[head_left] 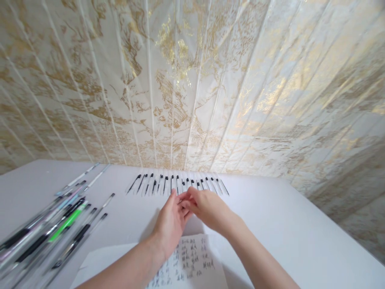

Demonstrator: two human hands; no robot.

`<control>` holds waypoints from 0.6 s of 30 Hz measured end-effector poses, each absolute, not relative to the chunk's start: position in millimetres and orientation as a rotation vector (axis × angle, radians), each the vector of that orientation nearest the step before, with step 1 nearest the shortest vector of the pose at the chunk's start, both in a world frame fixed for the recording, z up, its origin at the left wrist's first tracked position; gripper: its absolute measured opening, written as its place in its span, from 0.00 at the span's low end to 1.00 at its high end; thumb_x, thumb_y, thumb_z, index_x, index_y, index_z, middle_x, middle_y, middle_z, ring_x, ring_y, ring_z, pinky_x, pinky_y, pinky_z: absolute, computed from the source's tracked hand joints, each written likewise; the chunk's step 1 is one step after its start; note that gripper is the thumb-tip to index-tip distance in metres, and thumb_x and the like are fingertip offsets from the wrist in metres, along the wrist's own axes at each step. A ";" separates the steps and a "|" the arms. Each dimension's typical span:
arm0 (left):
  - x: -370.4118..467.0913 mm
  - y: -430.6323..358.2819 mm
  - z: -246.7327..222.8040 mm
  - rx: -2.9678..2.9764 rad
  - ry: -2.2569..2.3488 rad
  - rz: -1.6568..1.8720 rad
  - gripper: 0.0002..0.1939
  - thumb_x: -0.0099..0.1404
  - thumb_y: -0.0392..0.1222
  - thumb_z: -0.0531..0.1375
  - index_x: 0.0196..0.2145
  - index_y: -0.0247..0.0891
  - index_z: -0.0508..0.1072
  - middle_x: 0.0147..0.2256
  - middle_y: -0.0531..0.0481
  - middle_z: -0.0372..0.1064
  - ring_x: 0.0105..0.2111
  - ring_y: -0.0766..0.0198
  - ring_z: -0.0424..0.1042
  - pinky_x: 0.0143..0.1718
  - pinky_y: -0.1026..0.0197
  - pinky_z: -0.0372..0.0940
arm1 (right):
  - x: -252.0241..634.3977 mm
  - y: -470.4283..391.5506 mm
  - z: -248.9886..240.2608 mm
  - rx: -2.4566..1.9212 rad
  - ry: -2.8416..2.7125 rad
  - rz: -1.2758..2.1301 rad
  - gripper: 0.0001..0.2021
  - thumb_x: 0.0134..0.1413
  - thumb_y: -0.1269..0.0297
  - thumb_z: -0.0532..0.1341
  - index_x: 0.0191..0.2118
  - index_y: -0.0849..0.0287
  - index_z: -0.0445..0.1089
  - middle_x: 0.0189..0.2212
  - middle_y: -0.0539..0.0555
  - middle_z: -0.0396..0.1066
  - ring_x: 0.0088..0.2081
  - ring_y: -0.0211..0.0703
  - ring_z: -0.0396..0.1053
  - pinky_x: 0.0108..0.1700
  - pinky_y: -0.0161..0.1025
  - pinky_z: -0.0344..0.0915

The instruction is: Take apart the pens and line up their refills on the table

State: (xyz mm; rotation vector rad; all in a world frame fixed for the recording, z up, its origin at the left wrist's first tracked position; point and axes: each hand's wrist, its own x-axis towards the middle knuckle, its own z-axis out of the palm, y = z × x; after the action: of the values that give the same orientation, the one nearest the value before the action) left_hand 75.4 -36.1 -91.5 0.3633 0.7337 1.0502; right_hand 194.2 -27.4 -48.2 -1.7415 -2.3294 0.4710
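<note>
My left hand and my right hand meet over the middle of the white table, fingers closed together. Whatever they pinch between them is hidden or too small to make out. Just beyond my fingertips runs a row of slim clear pens with black caps, laid side by side, some partly covered by my hands. Under my left wrist lies a sheet of paper with handwritten characters.
At the left, several pens lie in a loose group, one of them bright green. Behind the white table stands a wall with a gold and white pattern.
</note>
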 end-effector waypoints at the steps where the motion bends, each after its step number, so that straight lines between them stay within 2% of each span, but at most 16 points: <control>1: 74.8 -36.1 -90.9 0.378 0.735 1.039 0.20 0.66 0.52 0.50 0.40 0.33 0.71 0.45 0.39 0.71 0.49 0.57 0.68 0.51 0.58 0.62 | 182.9 -33.8 -53.9 -1.764 -2.338 0.414 0.06 0.57 0.67 0.53 0.36 0.60 0.66 0.28 0.57 0.73 0.26 0.43 0.68 0.25 0.35 0.50; 4: 74.3 -36.1 -89.0 0.438 0.721 1.017 0.23 0.65 0.56 0.49 0.40 0.34 0.72 0.46 0.39 0.71 0.52 0.54 0.66 0.53 0.56 0.60 | 168.7 -41.8 -69.0 -1.786 -2.331 0.312 0.07 0.55 0.74 0.51 0.37 0.62 0.64 0.29 0.60 0.72 0.24 0.43 0.67 0.23 0.35 0.46; 6: 74.9 -37.4 -88.2 0.534 0.687 1.002 0.24 0.65 0.56 0.49 0.44 0.35 0.71 0.52 0.40 0.67 0.55 0.54 0.62 0.55 0.55 0.58 | 179.8 -34.9 -69.2 -1.791 -2.294 0.323 0.06 0.54 0.74 0.53 0.36 0.60 0.64 0.30 0.57 0.72 0.26 0.41 0.68 0.24 0.34 0.50; 9: 74.2 -44.0 -88.4 0.784 0.766 0.872 0.24 0.63 0.55 0.52 0.54 0.42 0.65 0.60 0.45 0.57 0.59 0.56 0.57 0.59 0.54 0.52 | 224.6 -6.5 -55.2 -1.942 -2.153 0.256 0.06 0.54 0.73 0.55 0.38 0.59 0.65 0.32 0.53 0.73 0.33 0.39 0.69 0.32 0.32 0.58; 12: 68.1 -54.2 -91.9 1.279 0.855 0.612 0.23 0.63 0.51 0.54 0.54 0.45 0.64 0.58 0.44 0.60 0.57 0.55 0.60 0.58 0.51 0.52 | 279.8 30.7 -47.4 -2.165 -1.963 0.125 0.09 0.59 0.74 0.52 0.44 0.65 0.65 0.38 0.60 0.71 0.40 0.43 0.68 0.41 0.37 0.61; 13: 65.1 -57.5 -94.2 1.494 0.842 0.552 0.20 0.64 0.49 0.53 0.52 0.44 0.67 0.56 0.44 0.63 0.56 0.55 0.61 0.58 0.50 0.52 | 294.6 41.8 -49.7 -2.246 -1.912 0.114 0.09 0.60 0.73 0.52 0.44 0.67 0.66 0.38 0.61 0.71 0.41 0.44 0.69 0.42 0.40 0.63; 15: 59.4 -62.9 -100.2 1.886 0.805 0.511 0.17 0.63 0.45 0.53 0.49 0.44 0.70 0.54 0.44 0.65 0.55 0.53 0.61 0.58 0.49 0.52 | 314.3 59.7 -61.1 -2.349 -1.866 0.125 0.11 0.61 0.65 0.56 0.46 0.64 0.66 0.42 0.57 0.69 0.41 0.44 0.69 0.43 0.45 0.66; 18: 54.1 -68.5 -112.2 2.213 0.802 0.508 0.17 0.62 0.42 0.55 0.49 0.43 0.70 0.57 0.43 0.62 0.57 0.50 0.56 0.58 0.46 0.51 | 323.5 75.9 -82.1 -2.415 -1.864 0.162 0.15 0.60 0.61 0.58 0.50 0.61 0.65 0.48 0.57 0.67 0.44 0.45 0.68 0.44 0.48 0.68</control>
State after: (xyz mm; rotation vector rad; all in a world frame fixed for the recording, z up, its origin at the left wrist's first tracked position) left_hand 54.1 -68.5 -112.2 2.2126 0.8022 0.5078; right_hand 323.5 75.9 -82.1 -2.4148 -1.8642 0.1616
